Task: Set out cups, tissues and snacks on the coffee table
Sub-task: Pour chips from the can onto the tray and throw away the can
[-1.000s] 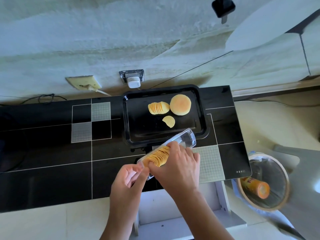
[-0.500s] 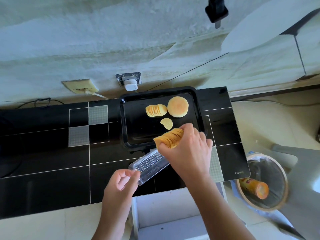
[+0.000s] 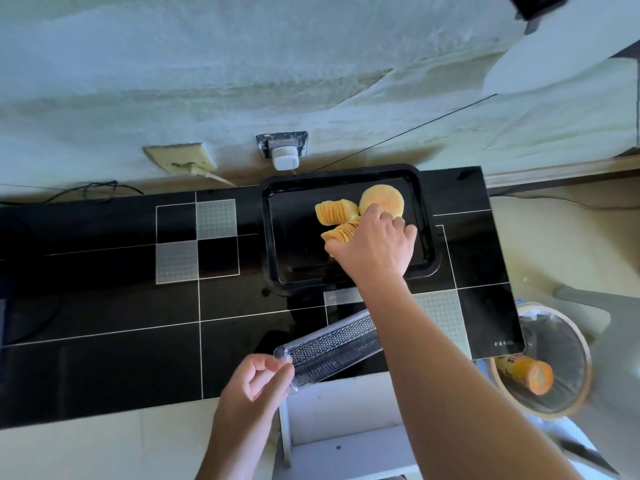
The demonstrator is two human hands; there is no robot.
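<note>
A black serving tray [image 3: 273, 237] rests on the black glass coffee table [image 3: 104, 299] near the wall. On it lie a row of stacked chips [image 3: 334, 211] and a round yellow cake [image 3: 382, 199]. My right hand [image 3: 375, 247] is over the tray, shut on a second stack of chips [image 3: 341, 233] that it holds low over the tray floor. My left hand [image 3: 254, 382] pinches the near end of a clear plastic chip tray [image 3: 332, 344], which looks empty and lies tilted over the table's front edge.
A round bin [image 3: 557, 348] at the right holds an orange chip can [image 3: 524, 374]. A white stool or shelf [image 3: 346, 427] stands below the table's front edge. Wall sockets [image 3: 282, 148] and a cable [image 3: 86, 190] run behind the table.
My right hand lifted the chip stack out of the clear plastic tray and carried it forward to the black tray. The left hand kept hold of the emptied plastic tray.
</note>
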